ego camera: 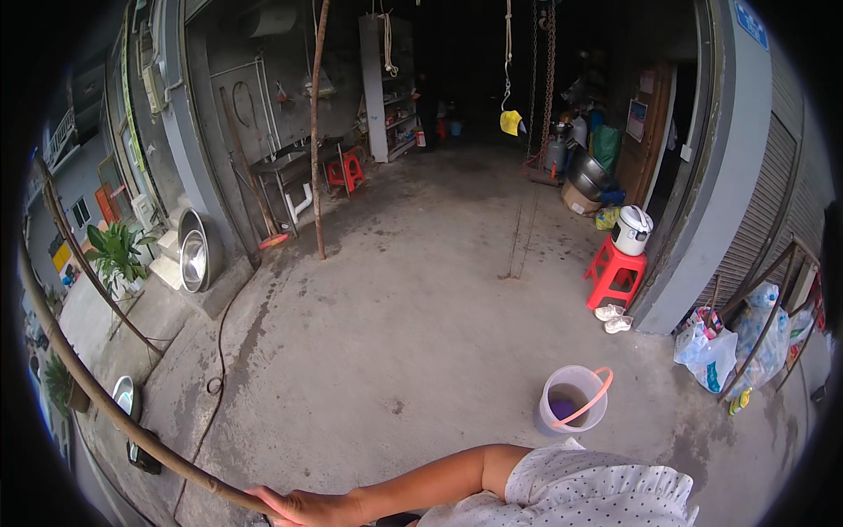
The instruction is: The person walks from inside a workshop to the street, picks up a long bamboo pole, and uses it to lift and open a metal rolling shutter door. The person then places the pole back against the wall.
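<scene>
At the bottom, left of centre, my right hand [303,508] is closed around a long, thin wooden pole [141,435]. The pole curves from my hand up the left edge of the view; its lower end is hidden at my hand. My right forearm crosses in front of my body, below a white dotted sleeve. My left hand is out of view. Beyond my elbow, a translucent plastic bucket [541,416] with a pink handle stands on the concrete floor [395,329]. It holds murky liquid and something purple.
An upright pole [316,145] stands ahead. A hook [506,95] and chains [549,85] hang at the opening. A rice cooker [632,230] sits on a red stool [612,277], near white shoes [618,323]. A hose [222,356] crosses the floor; metal basins [209,250] lean left. A person [427,112] stands inside.
</scene>
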Motion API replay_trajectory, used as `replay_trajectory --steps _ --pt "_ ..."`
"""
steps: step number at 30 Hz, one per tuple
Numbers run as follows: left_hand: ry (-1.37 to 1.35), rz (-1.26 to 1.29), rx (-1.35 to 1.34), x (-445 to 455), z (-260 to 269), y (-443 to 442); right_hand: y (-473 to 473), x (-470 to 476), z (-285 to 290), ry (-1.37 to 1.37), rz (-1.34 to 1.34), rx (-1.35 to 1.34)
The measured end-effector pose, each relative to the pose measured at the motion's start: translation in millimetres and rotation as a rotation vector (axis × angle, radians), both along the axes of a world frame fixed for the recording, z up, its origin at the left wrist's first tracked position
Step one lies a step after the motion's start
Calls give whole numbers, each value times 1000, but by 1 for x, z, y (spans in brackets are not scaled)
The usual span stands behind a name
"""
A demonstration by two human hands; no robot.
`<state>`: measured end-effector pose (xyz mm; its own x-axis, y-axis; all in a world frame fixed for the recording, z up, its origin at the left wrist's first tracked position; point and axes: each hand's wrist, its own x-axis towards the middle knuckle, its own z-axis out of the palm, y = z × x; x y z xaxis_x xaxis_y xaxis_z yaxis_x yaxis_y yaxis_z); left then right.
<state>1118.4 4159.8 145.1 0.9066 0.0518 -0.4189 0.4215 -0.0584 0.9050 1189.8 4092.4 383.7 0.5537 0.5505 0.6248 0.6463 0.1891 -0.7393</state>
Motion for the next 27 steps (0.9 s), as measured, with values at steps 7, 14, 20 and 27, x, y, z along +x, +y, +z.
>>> replay_trajectory --steps 7,14,20,27 --pt "2 -26 -20 116 0 58 69 138 -11 157 103 -48" --pt "-8 5 -69 238 9 144 163 264 -19 -206 -52 24" --pt "-27 -53 -178 371 15 165 182 382 46 373 214 177" --pt "-176 -49 -166 502 114 169 165 564 181 321 285 137"
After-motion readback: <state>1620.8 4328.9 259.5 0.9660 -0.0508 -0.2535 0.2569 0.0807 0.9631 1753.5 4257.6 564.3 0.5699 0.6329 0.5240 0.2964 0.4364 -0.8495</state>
